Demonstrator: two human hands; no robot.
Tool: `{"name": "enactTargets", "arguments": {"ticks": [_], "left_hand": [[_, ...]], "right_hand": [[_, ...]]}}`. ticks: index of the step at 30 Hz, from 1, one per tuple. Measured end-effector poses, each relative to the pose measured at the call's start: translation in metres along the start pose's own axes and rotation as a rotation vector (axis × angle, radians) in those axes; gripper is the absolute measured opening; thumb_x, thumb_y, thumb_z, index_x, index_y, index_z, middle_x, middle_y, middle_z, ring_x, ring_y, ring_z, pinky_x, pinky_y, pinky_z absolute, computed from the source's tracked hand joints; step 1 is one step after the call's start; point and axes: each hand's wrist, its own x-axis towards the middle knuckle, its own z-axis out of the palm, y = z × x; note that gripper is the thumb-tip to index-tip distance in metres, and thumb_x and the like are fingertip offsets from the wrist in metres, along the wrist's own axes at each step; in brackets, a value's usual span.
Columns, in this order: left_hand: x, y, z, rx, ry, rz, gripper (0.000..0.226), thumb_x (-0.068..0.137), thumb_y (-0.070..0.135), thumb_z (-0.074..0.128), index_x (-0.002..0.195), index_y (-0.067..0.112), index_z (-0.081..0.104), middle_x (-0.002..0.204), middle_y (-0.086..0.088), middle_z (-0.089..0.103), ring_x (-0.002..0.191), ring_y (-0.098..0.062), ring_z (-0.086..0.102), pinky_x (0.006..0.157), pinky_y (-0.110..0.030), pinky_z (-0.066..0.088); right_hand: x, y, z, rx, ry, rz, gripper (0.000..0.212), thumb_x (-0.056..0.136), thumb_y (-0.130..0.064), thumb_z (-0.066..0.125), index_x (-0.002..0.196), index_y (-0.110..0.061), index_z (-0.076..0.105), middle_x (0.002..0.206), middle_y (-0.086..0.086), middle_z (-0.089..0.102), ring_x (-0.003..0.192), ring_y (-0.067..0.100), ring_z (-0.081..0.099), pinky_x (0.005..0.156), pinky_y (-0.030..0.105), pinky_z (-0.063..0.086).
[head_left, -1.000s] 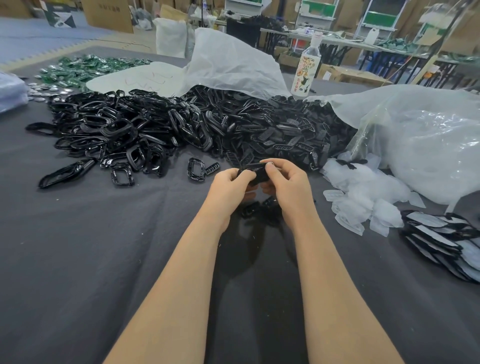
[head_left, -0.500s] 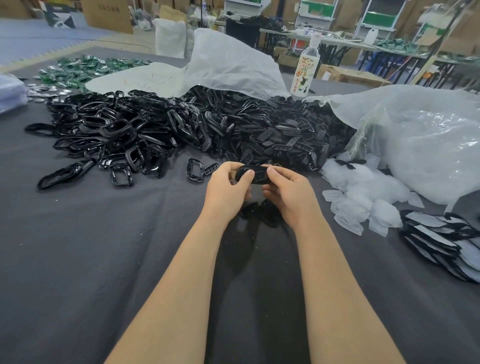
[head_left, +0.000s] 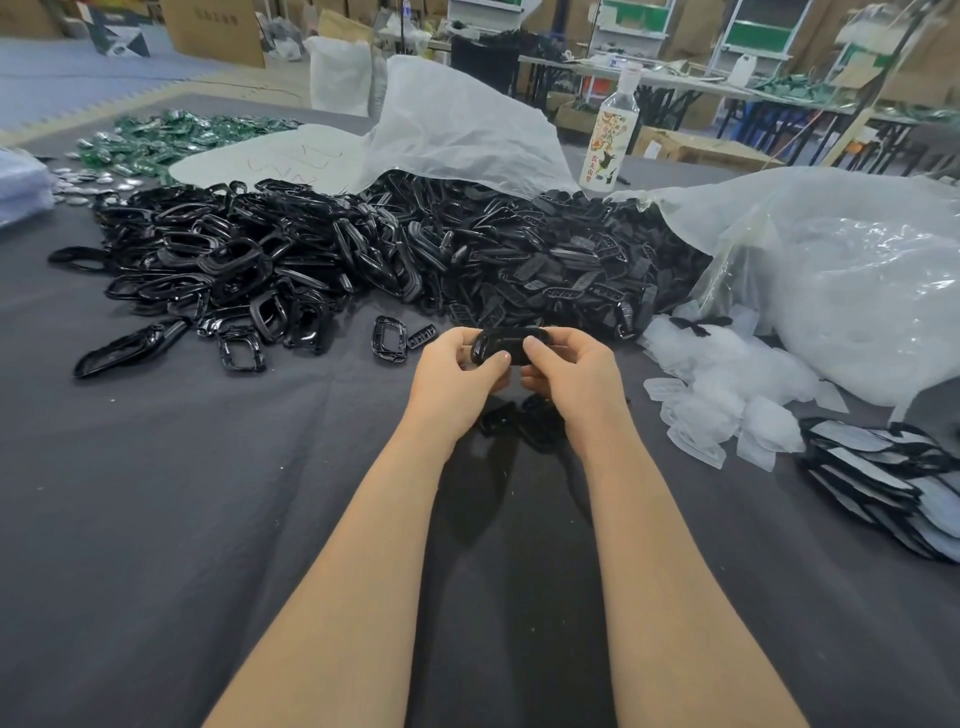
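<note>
We hold one black plastic piece in the middle of the frame, up off the grey cloth. Our left hand pinches its left end, with the thumb on the side near us. Our right hand pinches its right end the same way. Both hands are curled tight around this one piece.

We think this is the step where two parts get pushed together, or where we check that they have clicked. Our fingers hide much of the piece, so we cannot tell if a small part is already inside it.

The piece is long and rounded. Its long side runs from left to right across the frame, and it sits about level. Its shiny rounded edge faces up and toward us.

The next move likely needs both thumbs to push evenly, so the piece does not twist or slip. After that it may need a clear bag from the heap at middle right.

The heap of black frames is at upper left. The small black bits are at upper middle.
</note>
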Motion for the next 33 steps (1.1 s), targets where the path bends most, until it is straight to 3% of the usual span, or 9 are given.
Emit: {"name": "enactTargets", "arguments": {"ticks": [3,7,12,16,23,29,33], "left_hand": [[-0.0007,0.0022,0.0004,-0.172,-0.021,-0.059,0.012,0.092,0.004,0.06,0.104,0.008,0.063,0.088,-0.008,0.064,0.08,-0.014,0.066,0.08,-0.025,0.057],[-0.0017,0.0048,0.0,-0.372,-0.066,-0.149,0.006,0.094,0.002,0.057,0.094,0.002,0.063,0.086,-0.007,0.065,0.075,-0.009,0.066,0.077,-0.018,0.056],[-0.0033,0.0059,-0.0008,-0.391,-0.065,-0.152,0.008,0.094,0.004,0.058,0.096,-0.002,0.064,0.083,-0.006,0.069,0.074,-0.01,0.07,0.072,-0.015,0.056],[-0.0041,0.007,-0.001,-0.398,-0.042,-0.168,0.008,0.092,0.002,0.06,0.097,-0.003,0.065,0.084,-0.008,0.069,0.072,-0.01,0.071,0.068,-0.014,0.055],[-0.0045,0.0087,-0.0017,-0.477,-0.013,-0.189,0.01,0.093,0.005,0.06,0.083,0.003,0.062,0.072,-0.003,0.069,0.067,-0.01,0.07,0.066,-0.015,0.056],[-0.0016,0.003,0.0025,-0.225,-0.008,-0.099,0.006,0.094,0.003,0.058,0.09,0.007,0.06,0.089,-0.01,0.069,0.067,-0.008,0.071,0.065,-0.016,0.055],[0.0001,-0.0009,0.0027,-0.157,-0.001,-0.077,0.009,0.093,0.003,0.059,0.093,0.012,0.06,0.089,-0.007,0.072,0.071,-0.012,0.072,0.071,-0.023,0.057]], "right_hand": [[0.0004,-0.0014,-0.0012,0.08,-0.044,0.065,0.008,0.091,-0.007,0.061,0.092,-0.015,0.064,0.079,0.0,0.065,0.058,0.003,0.059,0.055,0.015,0.049],[0.0009,-0.0037,-0.0024,0.148,-0.074,0.106,0.009,0.091,-0.01,0.062,0.092,-0.019,0.063,0.082,-0.003,0.066,0.065,0.005,0.059,0.057,0.016,0.049],[0.0014,-0.0022,-0.0029,0.128,-0.076,0.069,0.008,0.091,-0.011,0.062,0.098,-0.015,0.064,0.092,0.004,0.069,0.076,0.012,0.064,0.066,0.02,0.051],[0.0005,-0.0003,-0.0006,-0.005,-0.003,-0.06,0.012,0.09,-0.01,0.063,0.091,-0.022,0.062,0.084,0.0,0.07,0.066,0.007,0.065,0.061,0.016,0.051],[0.0005,-0.0007,-0.0026,0.144,-0.113,0.052,0.011,0.09,-0.011,0.064,0.096,-0.019,0.065,0.095,0.003,0.07,0.083,0.014,0.066,0.069,0.022,0.051],[0.0021,0.0032,0.0007,-0.044,0.019,-0.056,0.01,0.089,-0.005,0.064,0.092,-0.014,0.062,0.084,0.006,0.068,0.068,0.012,0.064,0.06,0.016,0.051],[0.003,0.0055,0.0013,-0.106,0.032,-0.07,0.017,0.087,-0.004,0.065,0.084,-0.02,0.061,0.079,0.004,0.069,0.066,0.013,0.065,0.068,0.026,0.057]]}}
